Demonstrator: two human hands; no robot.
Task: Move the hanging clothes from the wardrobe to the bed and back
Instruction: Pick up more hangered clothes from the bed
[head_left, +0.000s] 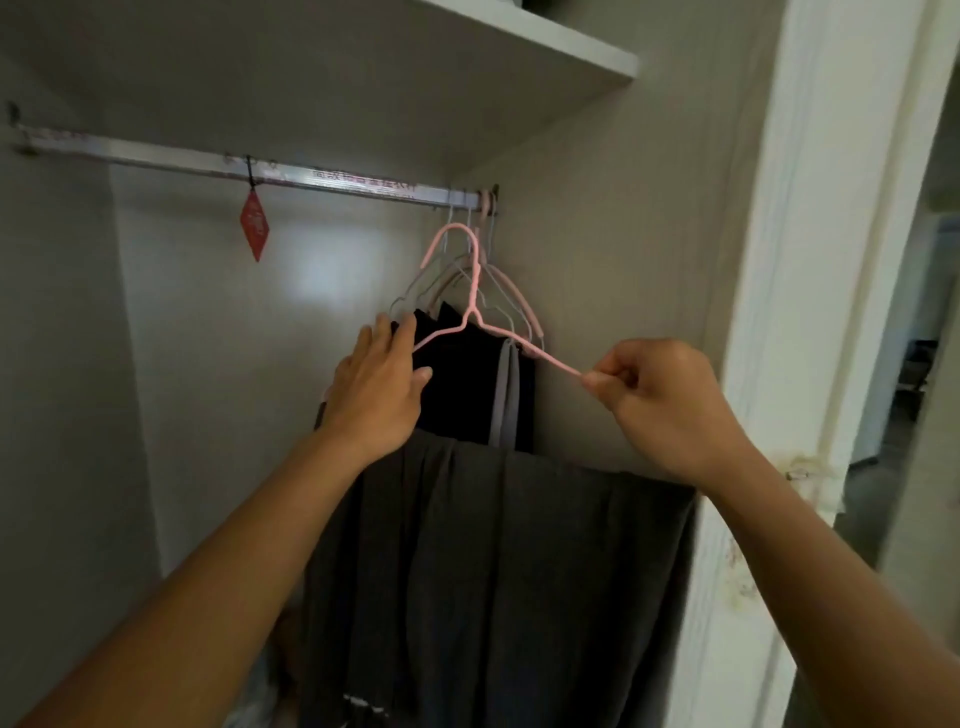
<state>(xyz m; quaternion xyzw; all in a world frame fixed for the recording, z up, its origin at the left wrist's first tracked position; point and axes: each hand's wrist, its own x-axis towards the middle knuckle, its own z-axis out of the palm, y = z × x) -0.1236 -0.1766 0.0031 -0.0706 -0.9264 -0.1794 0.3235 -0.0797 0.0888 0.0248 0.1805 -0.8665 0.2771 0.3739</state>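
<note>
A pink hanger (474, 291) is held up below the wardrobe rail (332, 179), its hook just under the rail and not over it. Dark grey trousers (498, 571) hang folded over its bottom bar. My right hand (660, 400) pinches the hanger's right end. My left hand (376, 395) holds the hanger's left arm, fingers spread against the clothes behind. At the rail's right end hang several other hangers (467, 260) with black and grey clothes (467, 384).
A red diamond-shaped tag (254, 226) dangles from the rail's middle. The rail left of the hangers is bare. A shelf (545, 47) runs above. The white wardrobe frame (810, 260) stands close on the right, with a doorway beyond it.
</note>
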